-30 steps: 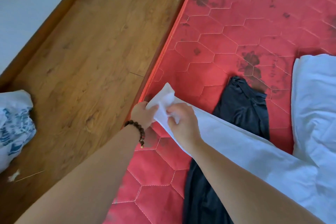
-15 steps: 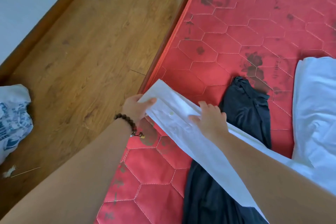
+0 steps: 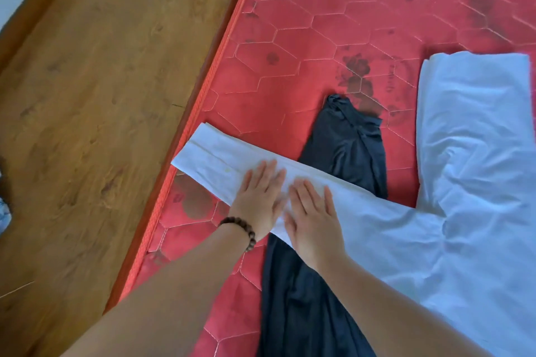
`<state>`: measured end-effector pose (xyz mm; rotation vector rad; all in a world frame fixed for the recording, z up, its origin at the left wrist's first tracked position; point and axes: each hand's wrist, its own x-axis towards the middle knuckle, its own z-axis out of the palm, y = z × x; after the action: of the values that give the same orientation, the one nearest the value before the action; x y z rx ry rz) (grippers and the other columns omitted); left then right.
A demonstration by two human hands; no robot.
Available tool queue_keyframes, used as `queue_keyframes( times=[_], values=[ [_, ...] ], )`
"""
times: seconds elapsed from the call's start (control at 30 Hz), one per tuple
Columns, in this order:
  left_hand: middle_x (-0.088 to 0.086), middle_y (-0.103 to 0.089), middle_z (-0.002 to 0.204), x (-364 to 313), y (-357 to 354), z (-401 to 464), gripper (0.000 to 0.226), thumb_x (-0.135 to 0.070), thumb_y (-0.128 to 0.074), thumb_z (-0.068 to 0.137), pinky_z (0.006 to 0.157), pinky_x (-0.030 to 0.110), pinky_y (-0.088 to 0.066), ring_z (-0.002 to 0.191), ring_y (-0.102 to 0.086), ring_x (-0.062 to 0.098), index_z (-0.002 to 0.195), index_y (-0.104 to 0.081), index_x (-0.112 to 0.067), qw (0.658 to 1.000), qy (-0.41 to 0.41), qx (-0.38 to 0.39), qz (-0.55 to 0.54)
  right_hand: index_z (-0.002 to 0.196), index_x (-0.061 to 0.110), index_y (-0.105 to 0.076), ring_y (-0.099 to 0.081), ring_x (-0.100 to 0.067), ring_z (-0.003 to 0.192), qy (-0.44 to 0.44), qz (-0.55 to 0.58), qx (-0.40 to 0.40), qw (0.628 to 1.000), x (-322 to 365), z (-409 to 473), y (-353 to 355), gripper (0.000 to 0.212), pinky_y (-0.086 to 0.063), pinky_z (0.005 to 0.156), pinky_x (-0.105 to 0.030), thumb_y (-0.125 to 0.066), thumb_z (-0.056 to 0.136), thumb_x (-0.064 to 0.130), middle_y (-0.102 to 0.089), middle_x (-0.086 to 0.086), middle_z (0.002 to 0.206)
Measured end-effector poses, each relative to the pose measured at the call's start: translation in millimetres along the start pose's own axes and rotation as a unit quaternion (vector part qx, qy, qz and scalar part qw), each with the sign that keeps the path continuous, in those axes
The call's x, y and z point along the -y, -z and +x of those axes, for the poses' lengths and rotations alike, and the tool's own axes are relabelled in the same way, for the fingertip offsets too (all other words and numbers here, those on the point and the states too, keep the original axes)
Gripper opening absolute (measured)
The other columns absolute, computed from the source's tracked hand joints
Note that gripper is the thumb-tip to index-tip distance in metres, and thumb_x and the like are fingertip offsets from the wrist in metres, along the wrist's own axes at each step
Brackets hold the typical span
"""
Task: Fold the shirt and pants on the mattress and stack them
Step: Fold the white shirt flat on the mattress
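A white shirt (image 3: 475,182) lies spread on the red mattress (image 3: 319,38), its body at the right. One long sleeve stretches left to the mattress edge, crossing over the dark navy pants (image 3: 345,142) that run from centre to the bottom. My left hand (image 3: 258,200), with a bead bracelet on the wrist, presses flat on that sleeve. Right beside it, my right hand (image 3: 313,217) lies flat on the same sleeve, fingers straight. The sleeve's cuff end lies flat near the mattress edge.
A wooden floor (image 3: 101,95) lies left of the mattress, whose corded edge (image 3: 185,136) runs diagonally. A bit of blue-white cloth (image 3: 4,211) shows at the far left edge. A baseboard and pale wall sit at the top left.
Both hands held the sleeve's cuff end up a second ago; they laid it flat towards the mattress edge and now press flat on the sleeve, side by side.
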<state>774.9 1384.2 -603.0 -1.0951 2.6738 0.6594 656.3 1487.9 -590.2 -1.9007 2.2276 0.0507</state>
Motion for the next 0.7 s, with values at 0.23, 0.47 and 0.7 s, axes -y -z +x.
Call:
queue_keyframes(
  times=[0.23, 0.47, 0.7],
  values=[
    [0.001, 0.028, 0.157, -12, -16, 3, 0.065, -0.055, 0.009, 0.091, 0.117, 0.051, 0.012, 0.142, 0.029, 0.026, 0.145, 0.026, -0.024, 0.989, 0.078, 0.011, 0.125, 0.149, 0.017, -0.032, -0.027, -0.023, 0.144, -0.158, -0.024, 0.039, 0.986, -106, -87, -9, 0.060, -0.020, 0.114, -0.058, -0.024, 0.097, 0.047, -0.029, -0.005, 0.156],
    [0.017, -0.017, 0.158, -125, -31, -5, 0.064, -0.040, -0.042, 0.093, 0.118, 0.054, -0.010, 0.147, -0.010, 0.032, 0.147, -0.030, -0.006, 0.990, -0.086, -0.093, 0.055, 0.146, 0.006, -0.035, -0.023, -0.025, 0.145, -0.182, 0.013, -0.021, 0.983, -134, -132, -6, 0.060, -0.013, 0.114, -0.055, -0.030, 0.095, 0.037, -0.031, -0.010, 0.154],
    [-0.004, -0.002, 0.161, -157, -73, -5, 0.063, -0.053, -0.017, 0.096, 0.117, 0.055, -0.005, 0.149, 0.004, 0.024, 0.153, -0.005, -0.028, 0.972, -0.148, 0.004, 0.184, 0.151, 0.007, -0.022, -0.012, -0.021, 0.148, -0.135, 0.075, -0.017, 0.988, -135, -151, -29, 0.066, -0.008, 0.118, -0.051, -0.032, 0.098, 0.045, -0.015, -0.006, 0.160]
  ],
)
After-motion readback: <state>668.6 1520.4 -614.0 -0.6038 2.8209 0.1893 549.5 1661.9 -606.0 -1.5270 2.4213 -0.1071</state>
